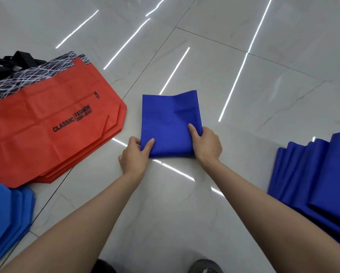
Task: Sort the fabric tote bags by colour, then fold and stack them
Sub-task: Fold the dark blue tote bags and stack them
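Two hands hold the folded dark-blue bag [169, 119], which lies flat on the white tiled floor [244, 75]. The left hand [134, 154] pinches its near left corner with the thumb on top, and the right hand [206, 143] grips its near right edge, thumb pressed on the cloth. Left of that bag lies a stack of red bags [53, 123] printed CLASSIC FASHION, nearer and further left of it a pile of lighter blue bags [6, 209], and to its right a pile of dark-blue bags [322, 178].
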Available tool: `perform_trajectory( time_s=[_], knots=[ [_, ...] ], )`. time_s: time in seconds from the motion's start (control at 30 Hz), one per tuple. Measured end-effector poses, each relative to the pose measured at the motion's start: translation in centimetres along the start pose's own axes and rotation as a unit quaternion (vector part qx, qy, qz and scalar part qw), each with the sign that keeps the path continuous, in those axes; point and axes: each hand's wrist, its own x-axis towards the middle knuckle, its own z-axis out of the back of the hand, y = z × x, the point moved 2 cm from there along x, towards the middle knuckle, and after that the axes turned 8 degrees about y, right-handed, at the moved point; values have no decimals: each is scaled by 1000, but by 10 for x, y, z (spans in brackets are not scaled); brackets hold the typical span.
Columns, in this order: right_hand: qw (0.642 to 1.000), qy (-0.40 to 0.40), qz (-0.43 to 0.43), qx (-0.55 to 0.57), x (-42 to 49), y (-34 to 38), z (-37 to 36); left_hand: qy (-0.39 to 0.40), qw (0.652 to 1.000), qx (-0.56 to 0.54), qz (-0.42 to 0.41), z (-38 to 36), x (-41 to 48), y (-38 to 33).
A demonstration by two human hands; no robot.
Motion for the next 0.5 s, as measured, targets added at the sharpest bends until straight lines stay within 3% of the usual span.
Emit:
perform_trajectory(
  time_s=[0.1,0.17,0.23,0.3,0.4,0.43,0.5],
  knots=[
    [995,-4,-45,-86,2,4,-6,-84,982,167,-7,1,-3,-16],
    [992,-4,-50,-120,1,8,-7,-150,945,270,-109,-5,-3,-22],
    [988,-22,-44,-144,0,9,-6,-97,919,312,-221,-17,0,-25],
    [981,-75,-21,-176,-4,8,-8,16,915,328,-236,-29,7,-23],
    [944,-185,143,-230,-8,12,-18,60,923,317,-210,-39,13,-11],
    [938,-156,211,-227,-8,14,-24,53,921,321,-215,-39,13,-10],
    [925,-16,283,-252,-10,14,-41,45,916,331,-220,-41,13,-8]
  ],
)
